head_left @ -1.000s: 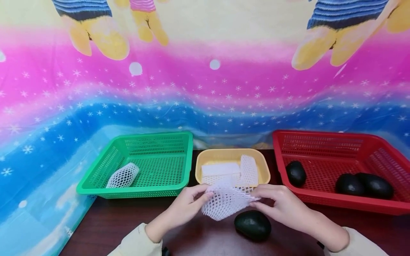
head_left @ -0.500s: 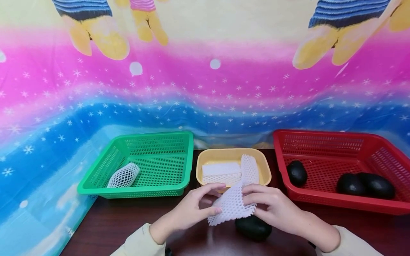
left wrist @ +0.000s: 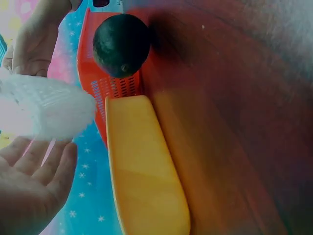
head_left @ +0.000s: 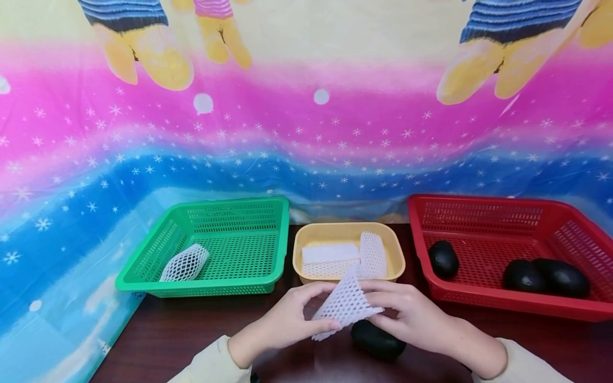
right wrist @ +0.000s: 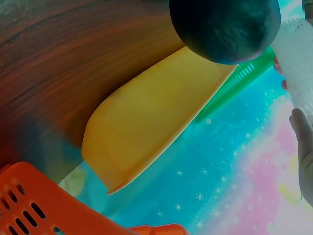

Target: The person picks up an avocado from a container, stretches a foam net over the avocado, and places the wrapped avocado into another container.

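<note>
A white foam net sleeve (head_left: 346, 306) is held up between both hands in the head view. My left hand (head_left: 286, 320) pinches its left side, thumb across the front. On the opposite side, my right hand (head_left: 413, 315) holds its edge between thumb and fingers. Just below the net, a dark avocado (head_left: 378, 343) lies on the table, partly covered by the right hand. The left wrist view shows the white sleeve (left wrist: 49, 110) stretched between the two hands, beside the avocado (left wrist: 121, 46). The right wrist view catches the avocado (right wrist: 225, 29) at its top.
A green basket (head_left: 201, 290) at left holds one avocado in a net (head_left: 185, 263). Behind the hands, a yellow tray (head_left: 299, 234) contains folded foam nets (head_left: 330, 254). The red basket (head_left: 517, 306) at right has three bare avocados inside. A printed cloth (head_left: 306, 133) hangs behind.
The net has been turned from lying sideways between the hands to standing with a pointed end up. The left hand has shifted slightly right; the avocado on the table stays put.
</note>
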A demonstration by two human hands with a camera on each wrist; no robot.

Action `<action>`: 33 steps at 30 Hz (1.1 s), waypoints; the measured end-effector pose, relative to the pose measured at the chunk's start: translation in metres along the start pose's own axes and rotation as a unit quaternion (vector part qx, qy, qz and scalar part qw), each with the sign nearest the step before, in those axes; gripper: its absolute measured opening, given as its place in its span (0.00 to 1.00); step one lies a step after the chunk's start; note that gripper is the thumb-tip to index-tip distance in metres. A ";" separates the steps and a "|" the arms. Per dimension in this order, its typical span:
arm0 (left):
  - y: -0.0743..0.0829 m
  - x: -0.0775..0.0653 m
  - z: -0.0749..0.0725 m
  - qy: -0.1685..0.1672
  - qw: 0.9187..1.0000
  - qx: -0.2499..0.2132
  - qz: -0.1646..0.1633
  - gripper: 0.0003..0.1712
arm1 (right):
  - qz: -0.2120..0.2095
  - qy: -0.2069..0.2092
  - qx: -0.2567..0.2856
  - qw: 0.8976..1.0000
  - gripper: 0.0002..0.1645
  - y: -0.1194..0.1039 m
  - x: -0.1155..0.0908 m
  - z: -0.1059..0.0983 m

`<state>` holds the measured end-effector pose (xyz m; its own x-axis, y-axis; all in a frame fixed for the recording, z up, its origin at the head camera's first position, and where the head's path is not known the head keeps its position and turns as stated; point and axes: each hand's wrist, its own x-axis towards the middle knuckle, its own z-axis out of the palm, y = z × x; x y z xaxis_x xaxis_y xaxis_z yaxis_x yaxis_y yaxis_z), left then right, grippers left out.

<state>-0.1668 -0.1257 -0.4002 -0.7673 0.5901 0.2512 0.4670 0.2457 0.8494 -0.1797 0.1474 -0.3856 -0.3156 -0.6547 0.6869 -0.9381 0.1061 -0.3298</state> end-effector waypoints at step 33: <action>0.009 -0.004 -0.019 0.114 0.992 0.016 -0.048 0.08 | 0.011 -0.004 -0.004 1.000 0.11 0.005 -0.015 -0.007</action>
<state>-0.1680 -0.1409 -0.3848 -0.8869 0.3744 0.2707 0.3973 0.3190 0.8605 -0.1811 0.1629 -0.3926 -0.3346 -0.6578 0.6748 -0.9322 0.1262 -0.3392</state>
